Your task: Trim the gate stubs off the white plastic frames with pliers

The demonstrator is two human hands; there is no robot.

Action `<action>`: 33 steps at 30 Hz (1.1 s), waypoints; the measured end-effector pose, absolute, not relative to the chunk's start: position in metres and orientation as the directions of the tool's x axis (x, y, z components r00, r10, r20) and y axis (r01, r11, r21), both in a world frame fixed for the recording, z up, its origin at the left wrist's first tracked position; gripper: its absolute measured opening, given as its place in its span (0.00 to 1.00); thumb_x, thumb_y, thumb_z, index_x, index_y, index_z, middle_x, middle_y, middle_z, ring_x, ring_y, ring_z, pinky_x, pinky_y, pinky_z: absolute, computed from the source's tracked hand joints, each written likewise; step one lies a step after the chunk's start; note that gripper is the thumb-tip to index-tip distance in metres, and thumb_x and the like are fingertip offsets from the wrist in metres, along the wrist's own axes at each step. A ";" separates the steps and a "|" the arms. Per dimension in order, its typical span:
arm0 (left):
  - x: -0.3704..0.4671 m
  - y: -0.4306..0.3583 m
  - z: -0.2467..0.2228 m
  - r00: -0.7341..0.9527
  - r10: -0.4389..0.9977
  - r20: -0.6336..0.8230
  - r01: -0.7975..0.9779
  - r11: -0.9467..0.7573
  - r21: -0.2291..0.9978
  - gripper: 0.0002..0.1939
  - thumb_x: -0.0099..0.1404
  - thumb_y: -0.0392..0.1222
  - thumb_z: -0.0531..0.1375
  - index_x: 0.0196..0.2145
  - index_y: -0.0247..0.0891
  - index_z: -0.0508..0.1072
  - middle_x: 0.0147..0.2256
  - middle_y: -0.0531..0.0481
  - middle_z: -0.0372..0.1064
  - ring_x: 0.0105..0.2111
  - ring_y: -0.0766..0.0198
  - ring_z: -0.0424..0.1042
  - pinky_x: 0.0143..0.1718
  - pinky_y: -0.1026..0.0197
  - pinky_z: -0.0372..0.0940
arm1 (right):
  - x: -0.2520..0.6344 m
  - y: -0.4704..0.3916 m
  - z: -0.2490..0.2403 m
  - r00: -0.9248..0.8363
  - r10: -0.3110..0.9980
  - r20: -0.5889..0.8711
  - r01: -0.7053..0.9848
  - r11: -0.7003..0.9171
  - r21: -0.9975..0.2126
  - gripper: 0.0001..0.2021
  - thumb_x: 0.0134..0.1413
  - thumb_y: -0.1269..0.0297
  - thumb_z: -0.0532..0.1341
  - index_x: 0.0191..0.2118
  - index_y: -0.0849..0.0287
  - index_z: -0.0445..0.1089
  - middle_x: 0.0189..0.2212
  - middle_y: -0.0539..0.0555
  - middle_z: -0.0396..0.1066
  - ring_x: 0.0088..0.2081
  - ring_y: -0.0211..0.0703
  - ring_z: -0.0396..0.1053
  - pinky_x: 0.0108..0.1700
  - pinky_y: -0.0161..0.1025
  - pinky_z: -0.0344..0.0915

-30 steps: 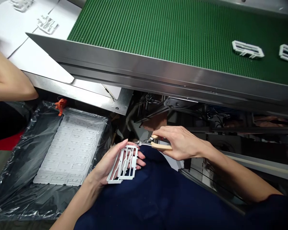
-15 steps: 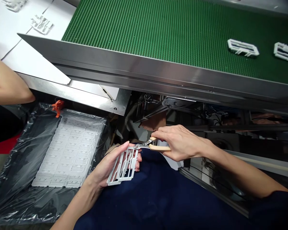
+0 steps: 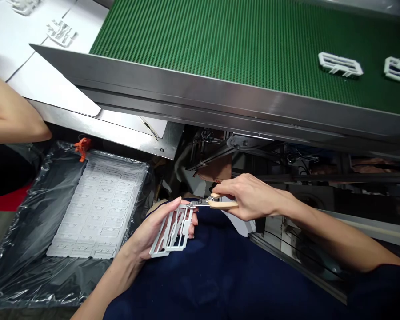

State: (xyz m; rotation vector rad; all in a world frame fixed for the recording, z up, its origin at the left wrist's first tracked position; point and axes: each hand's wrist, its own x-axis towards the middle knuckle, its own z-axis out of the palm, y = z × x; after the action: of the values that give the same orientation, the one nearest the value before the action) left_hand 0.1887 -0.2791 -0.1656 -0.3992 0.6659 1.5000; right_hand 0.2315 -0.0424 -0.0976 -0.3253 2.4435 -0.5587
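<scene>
My left hand (image 3: 153, 226) grips two white plastic frames (image 3: 172, 242) that overlap, tilted above my lap, its thumb along their upper edge. Cutting pliers (image 3: 216, 202) with cream handles are held in my right hand (image 3: 248, 195), the fingers wrapped round the grips. The pliers' metal tip meets the upper right corner of the frames, close to my left fingertips. Whether the jaws are closed on the plastic is too small to tell.
A green conveyor belt (image 3: 206, 40) behind a metal side rail carries white frames (image 3: 340, 65). To the left, a plastic-lined crate (image 3: 13, 280) holds rows of white parts (image 3: 90, 209), with an orange clamp (image 3: 82, 148) on its edge. Another person's arm (image 3: 13, 111) rests by the white table.
Both hands stay almost in place, with the pliers' tip still at the frames' corner. The surroundings have shifted slightly right in view.
</scene>
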 end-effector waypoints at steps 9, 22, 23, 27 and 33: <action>0.187 -0.280 -0.170 -0.049 0.784 -0.619 -0.990 0.046 0.137 0.20 0.66 0.47 0.50 0.43 0.28 0.70 0.34 0.39 0.71 0.30 0.59 0.71 0.37 0.54 0.68 | 0.241 -0.038 -0.117 -0.766 -0.282 -0.578 0.192 0.758 -0.624 0.12 0.51 0.54 0.57 0.30 0.59 0.66 0.20 0.45 0.58 0.22 0.31 0.52 0.24 0.31 0.48; 0.187 -0.277 -0.171 -0.013 0.801 -0.599 -0.997 0.032 0.064 0.22 0.67 0.49 0.49 0.44 0.26 0.71 0.35 0.37 0.72 0.30 0.58 0.73 0.36 0.55 0.70 | 0.233 -0.044 -0.104 -0.795 -0.286 -0.535 0.027 0.865 -0.502 0.15 0.50 0.56 0.58 0.43 0.55 0.66 0.34 0.51 0.70 0.33 0.41 0.66 0.32 0.34 0.55; 0.187 -0.277 -0.170 -0.014 0.803 -0.596 -0.997 0.030 0.064 0.22 0.67 0.49 0.49 0.43 0.25 0.71 0.35 0.37 0.72 0.30 0.58 0.73 0.36 0.55 0.70 | 0.233 -0.045 -0.103 -0.794 -0.292 -0.534 0.019 0.865 -0.501 0.15 0.51 0.55 0.58 0.43 0.55 0.66 0.35 0.51 0.70 0.33 0.41 0.66 0.32 0.34 0.55; 0.186 -0.277 -0.170 -0.028 0.813 -0.582 -0.997 0.016 0.071 0.22 0.67 0.49 0.49 0.42 0.26 0.72 0.34 0.36 0.73 0.30 0.57 0.74 0.36 0.56 0.71 | 0.230 -0.048 -0.102 -0.782 -0.312 -0.539 -0.007 0.870 -0.494 0.13 0.51 0.55 0.57 0.41 0.55 0.66 0.33 0.51 0.69 0.31 0.40 0.66 0.30 0.33 0.53; 0.186 -0.277 -0.172 -0.020 0.817 -0.577 -0.998 0.021 0.063 0.21 0.67 0.48 0.49 0.42 0.26 0.71 0.35 0.36 0.73 0.30 0.57 0.74 0.36 0.56 0.70 | 0.227 -0.047 -0.102 -0.780 -0.332 -0.530 -0.030 0.867 -0.498 0.11 0.51 0.56 0.57 0.38 0.57 0.66 0.29 0.50 0.69 0.28 0.38 0.63 0.28 0.33 0.50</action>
State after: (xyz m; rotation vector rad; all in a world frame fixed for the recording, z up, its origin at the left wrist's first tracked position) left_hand 0.1859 -0.2770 -0.1722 -0.4287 0.5347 1.5152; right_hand 0.2267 -0.0471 -0.1020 -0.2614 2.4033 -0.6279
